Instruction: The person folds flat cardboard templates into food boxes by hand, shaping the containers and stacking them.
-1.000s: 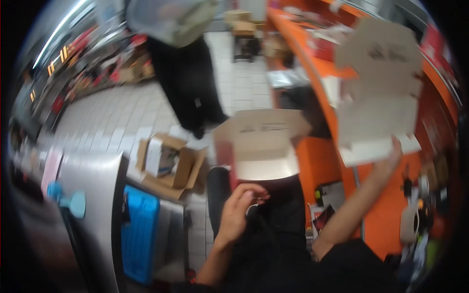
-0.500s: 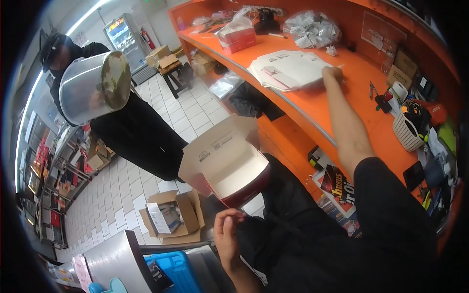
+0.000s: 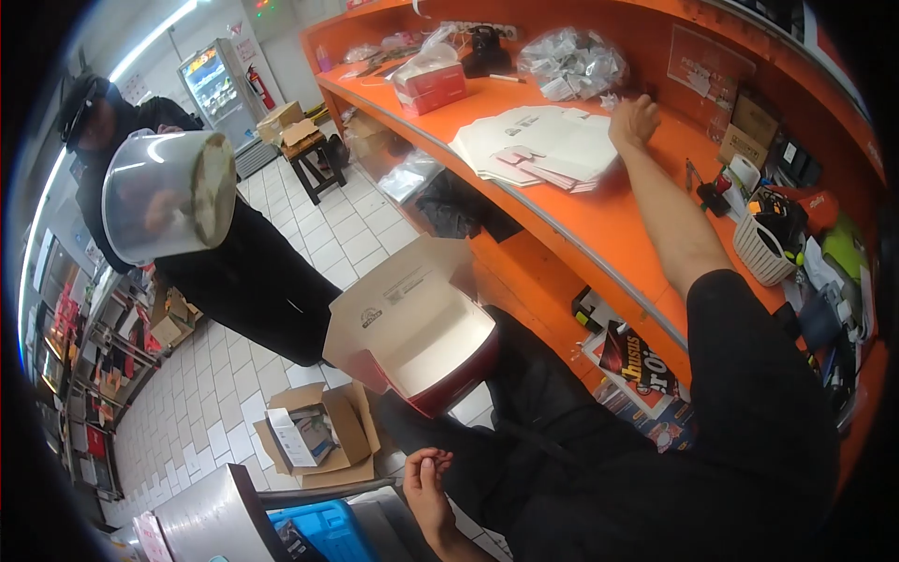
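Observation:
An open carton (image 3: 435,361), dark red outside and cream inside, rests near my lap with its printed lid raised. My left hand (image 3: 428,482) is below it, apart from it, fingers loosely curled in and nothing seen in them. On the orange counter lies a fanned stack of flat cream carton blanks (image 3: 562,140), some with red edges. My right hand (image 3: 635,124) is at the stack's far right corner with its fingers bent in. Nothing shows in that hand, and whether it touches the blanks I cannot tell.
A person (image 3: 103,140) in black stands to the left, holding a large clear tub (image 3: 159,201). An open cardboard box (image 3: 328,431) sits on the tiled floor. Along the orange counter (image 3: 698,239) are a bag of packets (image 3: 571,66), a red box (image 3: 429,89) and a white basket (image 3: 763,248).
My right hand has risen from the stack's edge and its fingers have curled. The blanks look more fanned out. My view has shifted slightly, and the person's tub has tilted a little.

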